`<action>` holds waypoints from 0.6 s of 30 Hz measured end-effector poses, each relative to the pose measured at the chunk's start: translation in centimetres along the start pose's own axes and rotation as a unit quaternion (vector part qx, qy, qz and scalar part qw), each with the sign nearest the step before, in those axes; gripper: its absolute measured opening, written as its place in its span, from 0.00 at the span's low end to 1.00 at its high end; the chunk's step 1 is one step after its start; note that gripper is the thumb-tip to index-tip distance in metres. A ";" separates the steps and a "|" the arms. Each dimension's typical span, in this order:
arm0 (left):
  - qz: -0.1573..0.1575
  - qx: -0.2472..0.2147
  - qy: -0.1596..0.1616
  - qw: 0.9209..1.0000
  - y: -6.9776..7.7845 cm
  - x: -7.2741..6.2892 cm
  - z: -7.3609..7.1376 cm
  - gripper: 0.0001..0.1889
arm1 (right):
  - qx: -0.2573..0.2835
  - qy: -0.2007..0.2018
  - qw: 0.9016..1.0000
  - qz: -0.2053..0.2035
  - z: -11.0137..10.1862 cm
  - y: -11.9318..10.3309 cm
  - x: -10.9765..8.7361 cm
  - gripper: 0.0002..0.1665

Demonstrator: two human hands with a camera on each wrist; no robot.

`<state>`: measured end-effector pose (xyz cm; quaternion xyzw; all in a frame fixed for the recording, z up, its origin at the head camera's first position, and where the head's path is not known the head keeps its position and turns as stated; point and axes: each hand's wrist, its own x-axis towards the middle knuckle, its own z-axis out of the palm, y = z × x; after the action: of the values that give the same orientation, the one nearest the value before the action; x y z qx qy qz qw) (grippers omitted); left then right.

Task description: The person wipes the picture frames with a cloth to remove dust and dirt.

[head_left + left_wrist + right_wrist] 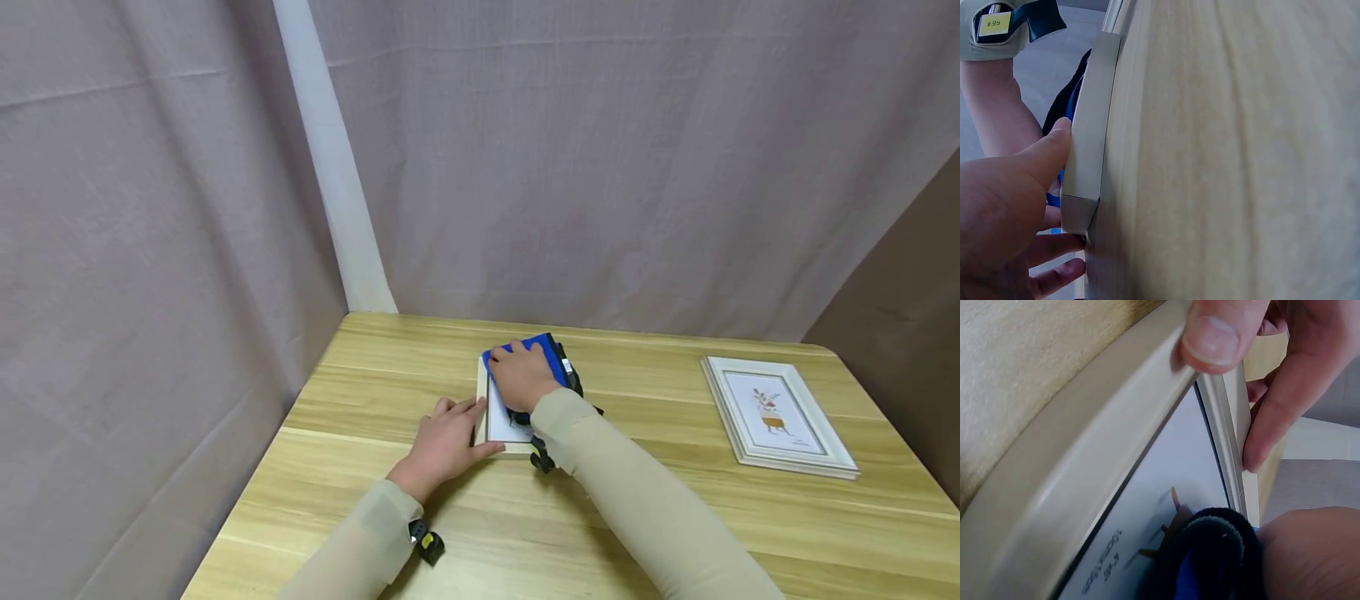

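A white picture frame [482, 387] lies face up near the back middle of the table. My left hand [450, 442] holds its near left corner. In the right wrist view, the thumb [1213, 344] presses on the corner and a finger [1272, 428] rests along the outer side. Over the frame's far part, my right hand [519, 377] grips a blue cloth [553, 354] with black edging against the picture. Part of the printed drawing [1175, 522] shows beside the bunched cloth; the remainder is covered. My right thumb is hidden in the head view.
Another white picture frame [731, 429], with a plant drawing, lies face up on the right of the wooden table [645, 492]. Grey curtains [562, 183] hang behind and to the left. Both wrists carry black straps.
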<state>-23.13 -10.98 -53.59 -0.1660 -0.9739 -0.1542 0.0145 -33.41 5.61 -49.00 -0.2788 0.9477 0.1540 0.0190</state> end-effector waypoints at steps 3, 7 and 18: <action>-0.001 -0.001 0.001 1.000 -0.1 0.0 0.2 0.47 | -0.011 0.005 1.000 0.005 0.0 0.1 -0.2 0.28; -0.002 -0.003 0.007 1.000 -0.4 0.2 0.2 0.47 | -0.020 0.009 1.000 0.009 0.0 0.4 -0.2 0.27; -0.009 -0.005 -0.002 1.000 -1.0 0.0 -0.2 0.47 | -0.023 0.004 1.000 0.015 0.5 1.9 -1.1 0.26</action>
<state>-23.41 -11.94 -53.74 -0.1572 -0.9747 -0.1588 0.0105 -33.51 7.87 -48.81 -0.2660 0.9479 0.1752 0.0062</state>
